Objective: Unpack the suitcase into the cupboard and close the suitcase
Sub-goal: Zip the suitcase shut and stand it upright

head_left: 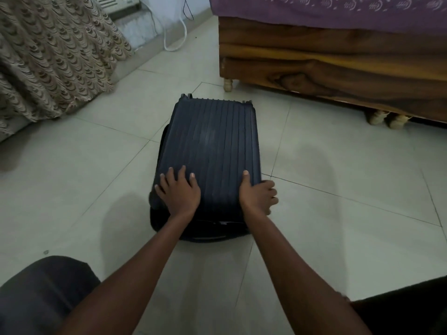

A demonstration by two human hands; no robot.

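Navy ribbed suitcase [208, 151], centre frame on tiled floor [338, 165], long axis running toward upper frame, lid down. Left hand [180, 191] flat, fingers spread, on near lid; right hand [257, 195] curled over near right edge, equally close. Zip state under near rim unclear; cupboard out of frame.

pale tiled floor [338, 165], wooden bed [326, 61], patterned curtain [53, 56].

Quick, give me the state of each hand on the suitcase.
Left hand: open, fingers spread flat on the suitcase lid.
Right hand: grips the suitcase's right edge, thumb on top, fingers curled over the side.
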